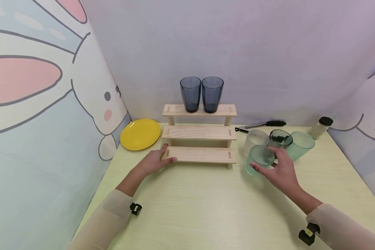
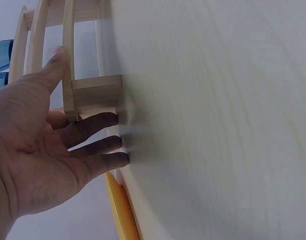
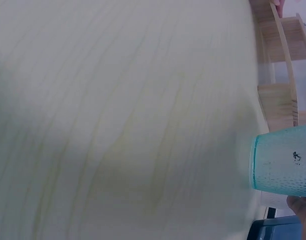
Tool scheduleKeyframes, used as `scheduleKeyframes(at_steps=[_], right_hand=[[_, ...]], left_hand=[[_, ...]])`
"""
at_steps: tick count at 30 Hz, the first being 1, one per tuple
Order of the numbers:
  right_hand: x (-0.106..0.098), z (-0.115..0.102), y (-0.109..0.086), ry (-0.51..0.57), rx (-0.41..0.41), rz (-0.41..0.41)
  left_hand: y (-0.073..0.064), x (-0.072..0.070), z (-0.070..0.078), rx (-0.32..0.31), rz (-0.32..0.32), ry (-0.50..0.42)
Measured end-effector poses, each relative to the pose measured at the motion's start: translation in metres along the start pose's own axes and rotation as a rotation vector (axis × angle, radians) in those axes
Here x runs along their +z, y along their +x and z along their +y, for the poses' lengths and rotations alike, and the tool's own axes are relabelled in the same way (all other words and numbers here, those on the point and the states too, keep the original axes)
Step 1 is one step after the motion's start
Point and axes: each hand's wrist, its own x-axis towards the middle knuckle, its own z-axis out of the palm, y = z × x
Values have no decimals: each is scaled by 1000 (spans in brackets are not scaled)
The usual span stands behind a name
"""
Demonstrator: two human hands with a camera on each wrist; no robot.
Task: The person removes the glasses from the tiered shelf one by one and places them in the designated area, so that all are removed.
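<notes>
A light wooden three-tier rack stands mid-table, with two dark blue glasses side by side on its top tier. My left hand grips the left end of the lowest board, thumb over it and fingers around the end, as the left wrist view shows. To the right of the rack, my right hand holds a pale green textured cup between thumb and fingers. In the right wrist view this green cup has a small dark mark on its side. Whether its base touches the table cannot be told.
Behind the held cup are a frosted clear cup, a dark glass and another green cup. Black-handled tongs and a black-capped jar lie farther back. A yellow plate leans at the left wall.
</notes>
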Motion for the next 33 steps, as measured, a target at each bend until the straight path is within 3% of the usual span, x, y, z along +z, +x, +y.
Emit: scheduleKeyframes(at_steps=[15, 25, 33], right_hand=[[-3, 3, 1, -60, -3, -19], [-6, 1, 3, -42, 8, -58], [-17, -10, 11, 22, -73, 36]], left_hand=[[1, -1, 2, -10, -6, -13], [-1, -1, 3, -19, -4, -22], [0, 0, 2, -22, -8, -20]])
